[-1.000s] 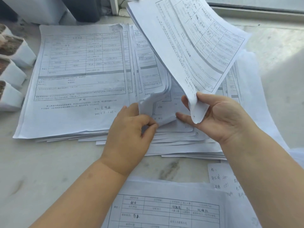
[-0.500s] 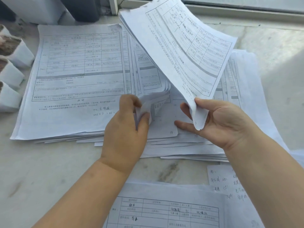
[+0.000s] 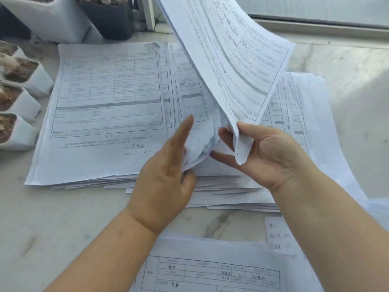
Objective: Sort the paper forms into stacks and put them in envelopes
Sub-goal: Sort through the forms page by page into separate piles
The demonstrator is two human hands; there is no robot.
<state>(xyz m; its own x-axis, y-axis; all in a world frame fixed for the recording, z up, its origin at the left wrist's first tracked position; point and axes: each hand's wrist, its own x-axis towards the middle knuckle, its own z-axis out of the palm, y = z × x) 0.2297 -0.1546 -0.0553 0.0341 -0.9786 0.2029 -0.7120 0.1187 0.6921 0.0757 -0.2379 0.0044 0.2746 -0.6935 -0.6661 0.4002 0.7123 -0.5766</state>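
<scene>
Both hands work at the near edge of a wide spread of paper forms on a pale marble counter (image 3: 52,218). At far left a row of small white pots (image 3: 23,98) filled with soil lines the counter's edge, and two larger planters, one white (image 3: 56,20) and one dark (image 3: 107,20), stand behind the papers. Next comes the left stack of forms (image 3: 101,114), lying flat and face up with a printed table and a handwritten signature near its bottom; it sits just to the left of the left hand (image 3: 166,175). That hand has its index finger stretched out straight and pointing away, while its thumb and hidden fingers pinch a curled bundle of sheets (image 3: 202,142), bowed upward between the two hands. Just to the right, the right hand (image 3: 267,157) faces palm up, its thumb pressed on top and fingers underneath, grasping the lower corner of a lifted sheaf of forms (image 3: 231,55) that rises away from the person and fans out above the pile. Under and beyond this hand lies the right part of the spread (image 3: 311,123), loosely staggered sheets reaching toward the counter's right side. Nearest the person, below both forearms, another form (image 3: 210,272) with handwritten entries lies flat, and a handwritten slip (image 3: 277,234) pokes out beside the right forearm.
</scene>
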